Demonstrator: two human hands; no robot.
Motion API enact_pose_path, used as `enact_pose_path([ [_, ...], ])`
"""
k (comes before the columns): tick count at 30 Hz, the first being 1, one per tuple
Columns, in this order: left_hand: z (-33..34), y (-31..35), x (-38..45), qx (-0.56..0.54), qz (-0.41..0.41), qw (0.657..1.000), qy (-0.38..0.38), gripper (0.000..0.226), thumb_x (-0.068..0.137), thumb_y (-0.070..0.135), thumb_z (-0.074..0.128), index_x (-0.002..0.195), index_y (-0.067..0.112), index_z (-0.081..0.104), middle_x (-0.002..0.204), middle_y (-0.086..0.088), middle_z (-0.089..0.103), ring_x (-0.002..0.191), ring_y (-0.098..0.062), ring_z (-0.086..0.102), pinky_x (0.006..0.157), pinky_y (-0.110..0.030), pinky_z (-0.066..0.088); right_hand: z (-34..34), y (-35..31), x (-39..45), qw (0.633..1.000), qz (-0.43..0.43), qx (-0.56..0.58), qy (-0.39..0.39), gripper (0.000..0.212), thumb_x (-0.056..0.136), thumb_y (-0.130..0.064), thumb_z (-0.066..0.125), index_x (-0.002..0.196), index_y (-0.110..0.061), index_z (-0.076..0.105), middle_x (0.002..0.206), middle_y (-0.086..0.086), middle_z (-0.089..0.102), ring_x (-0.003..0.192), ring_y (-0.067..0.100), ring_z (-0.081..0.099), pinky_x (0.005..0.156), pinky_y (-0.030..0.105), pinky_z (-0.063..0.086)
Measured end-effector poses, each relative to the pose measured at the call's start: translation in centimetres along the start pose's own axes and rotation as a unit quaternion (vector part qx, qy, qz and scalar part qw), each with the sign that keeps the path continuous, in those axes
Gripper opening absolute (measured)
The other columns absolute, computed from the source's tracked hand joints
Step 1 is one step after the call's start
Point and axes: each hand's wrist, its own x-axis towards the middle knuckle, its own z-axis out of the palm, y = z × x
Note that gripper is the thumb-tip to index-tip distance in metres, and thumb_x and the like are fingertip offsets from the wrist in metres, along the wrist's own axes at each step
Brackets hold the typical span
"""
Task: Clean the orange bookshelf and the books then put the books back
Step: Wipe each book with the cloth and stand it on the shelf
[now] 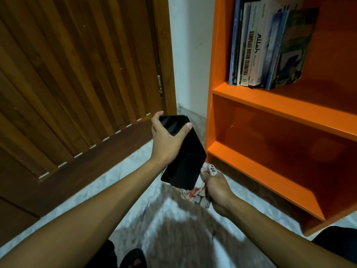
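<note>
The orange bookshelf [274,105] fills the right side of the view. Several books [270,49] stand on its upper shelf, leaning left; the two shelves below them hold nothing. My left hand [166,140] grips the top end of a black book [185,163] held in the air left of the shelf's lower corner. My right hand [214,186] sits just under the book's lower end and clutches a crumpled white and red cloth [195,194].
A brown slatted wooden door [77,74] covers the left side, with a white wall [191,55] between it and the shelf. The floor [135,171] is pale marble tile. My foot [133,258] shows at the bottom edge.
</note>
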Motion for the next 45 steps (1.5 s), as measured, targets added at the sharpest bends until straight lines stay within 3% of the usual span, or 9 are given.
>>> enact_pose_path([
  [6,-0.6,0.1,0.6,-0.020,0.002,1.000,0.000,0.088,0.073,0.061,0.073,0.137,0.031,0.020,0.140,-0.006,0.039,0.128,-0.022,0.046,0.104,-0.029,0.041,0.1,-0.4,-0.1,0.999,-0.020,-0.019,-0.016,0.026,0.106,-0.028,0.043,0.123,-0.020,0.062,0.108,0.007,0.074,0.089,0.025,0.070,0.072,0.035,0.054],
  [10,-1.0,0.4,0.9,-0.090,-0.030,0.995,0.014,0.054,0.099,0.021,0.059,0.144,0.027,0.030,0.122,0.012,0.048,0.114,-0.005,0.054,0.102,-0.022,0.046,0.1,-0.6,-0.5,0.998,-0.032,-0.025,-0.043,0.023,0.107,-0.019,0.042,0.098,-0.018,0.063,0.065,-0.011,0.070,0.057,0.002,0.066,0.052,0.019,0.048],
  [12,-1.2,-0.1,1.4,-0.089,-0.051,0.994,0.032,0.051,0.101,0.005,0.050,0.144,0.032,0.039,0.133,0.007,0.053,0.121,-0.015,0.057,0.106,-0.038,0.051,0.1,-0.9,-0.7,0.998,-0.037,-0.028,-0.049,0.033,0.107,-0.012,0.041,0.077,-0.019,0.050,0.044,-0.017,0.054,0.039,-0.005,0.051,0.044,0.014,0.039],
  [18,-1.9,-0.2,2.0,-0.109,-0.072,0.991,0.021,0.043,0.103,0.007,0.049,0.128,0.042,0.051,0.125,-0.001,0.065,0.114,-0.024,0.065,0.093,-0.048,0.059,-0.8,-2.2,-0.1,0.995,-0.084,-0.023,0.052,0.026,0.105,-0.022,0.046,0.080,-0.023,0.052,0.057,-0.009,0.055,0.041,0.001,0.052,0.039,0.017,0.038],
  [26,0.1,1.0,-1.2,-0.104,-0.069,0.984,-0.127,0.032,0.109,0.010,0.036,0.131,0.023,0.055,0.104,0.005,0.068,0.081,-0.004,0.072,0.061,-0.031,0.061,-0.7,-4.9,0.3,0.979,-0.143,0.042,0.141,0.019,0.104,-0.026,0.049,0.099,-0.018,0.066,0.067,-0.009,0.063,0.054,0.014,0.056,0.053,0.027,0.044],
  [28,1.6,0.4,-2.3,-0.098,-0.072,0.979,-0.161,0.031,0.110,0.015,0.034,0.128,0.026,0.058,0.108,-0.004,0.071,0.082,-0.009,0.073,0.058,-0.034,0.059,-0.2,-4.9,0.7,0.974,-0.180,0.026,0.137,0.029,0.105,-0.023,0.048,0.131,-0.025,0.060,0.104,-0.008,0.065,0.085,0.011,0.064,0.075,0.028,0.053],
  [31,3.4,-0.4,-3.2,-0.115,-0.100,0.973,-0.172,0.034,0.110,0.019,0.034,0.121,0.031,0.063,0.111,-0.004,0.072,0.092,-0.016,0.071,0.063,-0.031,0.057,0.2,-5.1,1.3,0.942,-0.279,-0.106,0.152,0.047,0.103,-0.009,0.044,0.147,-0.027,0.044,0.153,-0.015,0.036,0.146,0.004,0.027,0.123,0.032,0.021],
  [37,3.3,-0.7,-2.0,-0.185,-0.161,0.965,-0.092,0.033,0.109,0.016,0.036,0.113,0.017,0.069,0.107,-0.014,0.074,0.098,-0.027,0.072,0.080,-0.039,0.058,1.0,-2.6,0.4,0.858,-0.379,-0.345,0.042,0.087,0.079,0.003,0.042,0.156,-0.031,0.023,0.164,-0.015,0.013,0.151,-0.001,0.000,0.125,0.042,-0.004],
  [45,-0.5,-0.8,1.0,-0.177,-0.153,0.972,0.031,0.040,0.107,0.016,0.038,0.102,0.035,0.073,0.125,-0.003,0.064,0.118,-0.027,0.061,0.093,-0.045,0.057,-0.2,-0.5,-0.6,0.801,-0.442,-0.381,-0.136,0.067,0.083,0.003,0.045,0.143,-0.024,0.050,0.155,-0.008,0.041,0.149,0.004,0.020,0.124,0.043,0.005],
])
